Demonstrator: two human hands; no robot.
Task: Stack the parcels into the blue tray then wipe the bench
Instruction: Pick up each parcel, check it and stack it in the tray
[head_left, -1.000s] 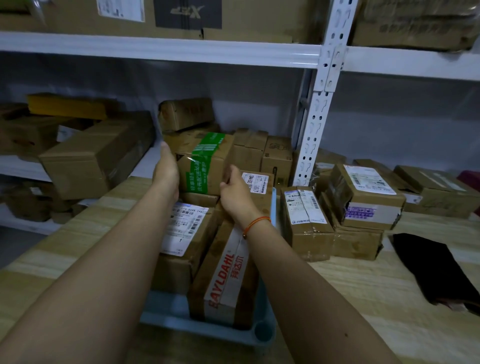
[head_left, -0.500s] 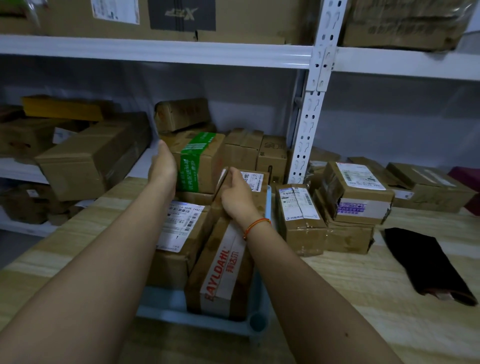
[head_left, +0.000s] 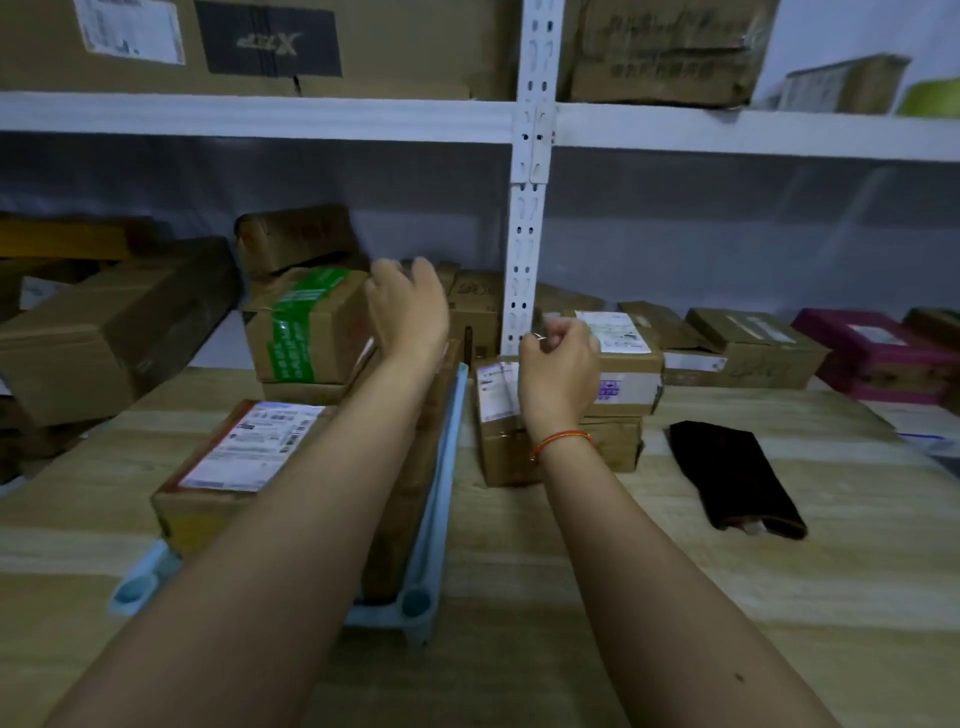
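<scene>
Blue tray (head_left: 441, 470): filled with parcels (brown boxes).
Left hand (head_left: 410, 312): held loose above the tray, nothing grasped.
Right hand (head_left: 558, 366): curled, nothing held, right of the tray.

The place was a parcel storeroom, like the back room of a courier station. White metal shelving (head_left: 530, 218) with slotted uprights stood against the wall, and its boards carried many cardboard parcels (head_left: 119, 332) with printed shipping labels and barcodes. More taped boxes (head_left: 753, 345) lay on a wooden bench (head_left: 571, 561), beside a blue tray (head_left: 439, 499) filled with parcels.
</scene>
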